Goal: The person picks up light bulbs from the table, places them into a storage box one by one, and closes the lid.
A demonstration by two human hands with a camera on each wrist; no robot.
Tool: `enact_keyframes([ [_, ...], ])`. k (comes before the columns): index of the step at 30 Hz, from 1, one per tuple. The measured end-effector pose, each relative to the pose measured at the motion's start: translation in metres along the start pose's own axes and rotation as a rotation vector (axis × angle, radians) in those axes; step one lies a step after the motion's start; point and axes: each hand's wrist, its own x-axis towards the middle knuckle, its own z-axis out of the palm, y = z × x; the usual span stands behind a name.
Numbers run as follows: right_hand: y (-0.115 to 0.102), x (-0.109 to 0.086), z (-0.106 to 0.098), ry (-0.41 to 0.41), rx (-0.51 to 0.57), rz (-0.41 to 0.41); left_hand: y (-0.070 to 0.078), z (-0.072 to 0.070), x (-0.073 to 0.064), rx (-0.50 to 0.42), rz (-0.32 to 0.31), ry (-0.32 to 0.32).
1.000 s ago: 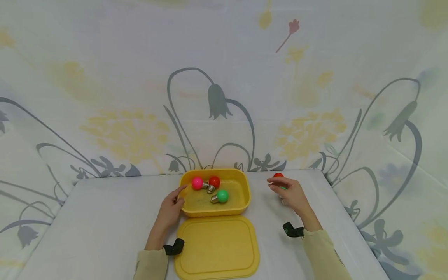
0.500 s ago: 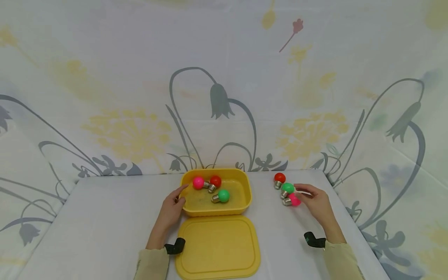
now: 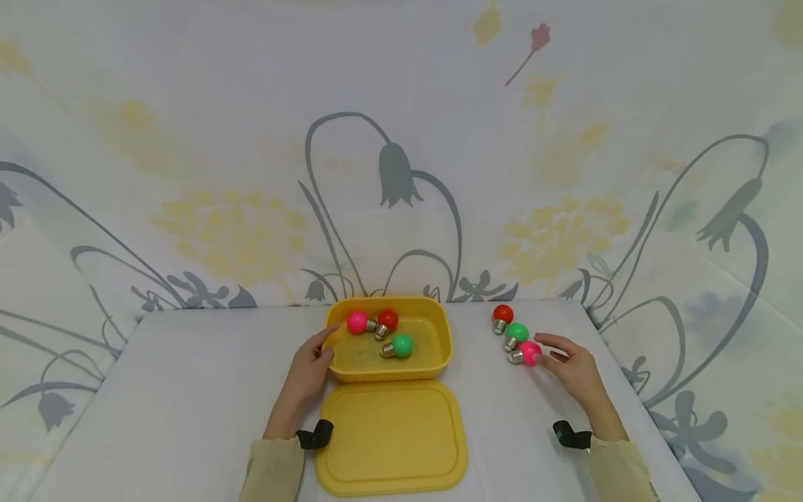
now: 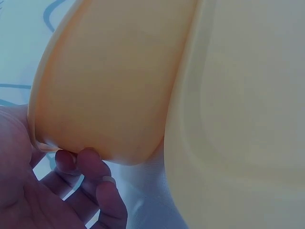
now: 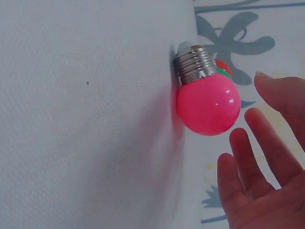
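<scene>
The yellow box point(image 3: 395, 375) stands on the worktop point(image 3: 188, 390), its long axis running side to side. The left hand point(image 3: 306, 366) holds it by its left end, fingers bent against the wall. To the right of the box, the right hand point(image 3: 576, 366) has its fingers spread and loose, just beside a pink bulb point(image 3: 532, 353) and gripping nothing. That bulb lies on its side, its long axis nearly parallel to the box's, with the metal base pointing left toward the box. Beyond it, also right of the box, an outer green bulb point(image 3: 517, 332) and an outer red bulb point(image 3: 503, 313) lie with their bases toward the near side. Inside the box, a second pink bulb point(image 3: 357, 322) points its base right, an inner red bulb point(image 3: 389, 319) nearward and slightly left, and an inner green bulb point(image 3: 403, 346) left. A yellow lid point(image 3: 392, 439) lies flat at the box's near side.
</scene>
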Motion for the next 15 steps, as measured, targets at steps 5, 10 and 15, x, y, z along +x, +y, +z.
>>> enact_keyframes([
  [5,-0.0019,0.0009,0.0007,-0.024,0.008,0.007,0.001,-0.0007,0.0013,0.016,-0.005,-0.006],
  [10,0.0019,0.0032,0.0014,-0.063,0.026,0.027,0.0014,-0.0005,0.0017,0.023,-0.012,-0.006],
  [15,0.0038,0.0026,0.0039,-0.094,0.008,0.075,-0.0003,-0.0005,0.001,0.015,-0.018,-0.005],
])
